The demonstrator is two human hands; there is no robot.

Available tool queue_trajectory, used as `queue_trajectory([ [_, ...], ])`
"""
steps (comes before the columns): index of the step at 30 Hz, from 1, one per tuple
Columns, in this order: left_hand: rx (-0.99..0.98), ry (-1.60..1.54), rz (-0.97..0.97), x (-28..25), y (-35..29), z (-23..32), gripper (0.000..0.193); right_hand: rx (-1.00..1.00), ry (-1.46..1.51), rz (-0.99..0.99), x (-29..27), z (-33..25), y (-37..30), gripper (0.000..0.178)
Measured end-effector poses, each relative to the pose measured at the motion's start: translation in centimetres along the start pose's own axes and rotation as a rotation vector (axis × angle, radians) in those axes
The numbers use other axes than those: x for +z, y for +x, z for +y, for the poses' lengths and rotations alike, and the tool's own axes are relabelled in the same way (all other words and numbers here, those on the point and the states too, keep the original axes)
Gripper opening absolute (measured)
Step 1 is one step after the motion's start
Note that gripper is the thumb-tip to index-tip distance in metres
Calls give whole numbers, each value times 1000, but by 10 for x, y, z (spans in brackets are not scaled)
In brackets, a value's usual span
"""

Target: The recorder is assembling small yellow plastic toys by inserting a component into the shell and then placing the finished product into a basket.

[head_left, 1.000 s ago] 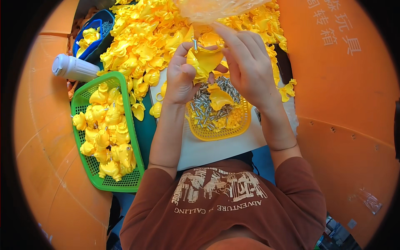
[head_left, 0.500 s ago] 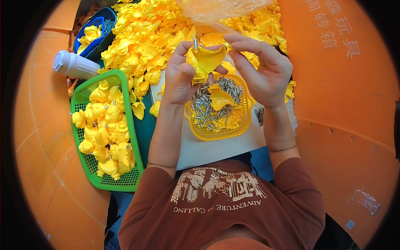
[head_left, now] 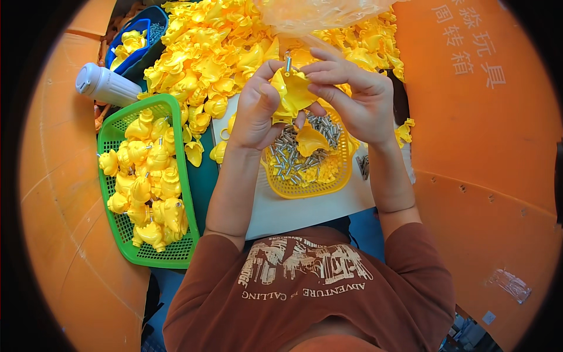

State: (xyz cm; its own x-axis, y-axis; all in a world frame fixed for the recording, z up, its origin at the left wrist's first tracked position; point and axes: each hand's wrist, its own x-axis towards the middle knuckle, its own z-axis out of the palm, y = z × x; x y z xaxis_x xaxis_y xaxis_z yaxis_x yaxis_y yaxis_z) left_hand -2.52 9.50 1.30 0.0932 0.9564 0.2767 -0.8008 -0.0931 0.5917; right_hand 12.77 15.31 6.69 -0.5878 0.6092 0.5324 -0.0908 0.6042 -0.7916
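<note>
My left hand [head_left: 258, 111] is closed round a yellow plastic shell [head_left: 291, 94], a hollow half with its open side facing up. A small metal pin [head_left: 288, 63] stands at the shell's far edge. My right hand [head_left: 358, 97] pinches at the shell's right edge with thumb and fingertips; whether a small part is between them is hidden. Below both hands, a yellow basket [head_left: 311, 190] holds many silvery metal pins [head_left: 285, 155], small yellow pieces and one loose yellow shell [head_left: 311, 141].
At left, a green basket [head_left: 186, 223] holds joined yellow figures [head_left: 155, 155]. Beyond it lie a white bottle [head_left: 108, 85] and blue bins [head_left: 136, 64]. Loose yellow shells [head_left: 205, 53] heap at the back under a clear plastic bag [head_left: 319, 14]. Orange panels [head_left: 469, 129] flank both sides.
My right hand has moved left and closed in on the shell's edge. The shell has turned and shifted slightly right, its pin now more upright.
</note>
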Motion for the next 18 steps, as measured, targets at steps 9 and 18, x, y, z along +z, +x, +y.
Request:
queue_trajectory([
  [9, 4, 42, -30, -3, 1, 1, 61, -42, -213, 119, 7, -10, -6, 14],
  [18, 32, 195, 105, 1, -4, -1, 66, -58, -329, 99, 12, -11, -8, 13],
])
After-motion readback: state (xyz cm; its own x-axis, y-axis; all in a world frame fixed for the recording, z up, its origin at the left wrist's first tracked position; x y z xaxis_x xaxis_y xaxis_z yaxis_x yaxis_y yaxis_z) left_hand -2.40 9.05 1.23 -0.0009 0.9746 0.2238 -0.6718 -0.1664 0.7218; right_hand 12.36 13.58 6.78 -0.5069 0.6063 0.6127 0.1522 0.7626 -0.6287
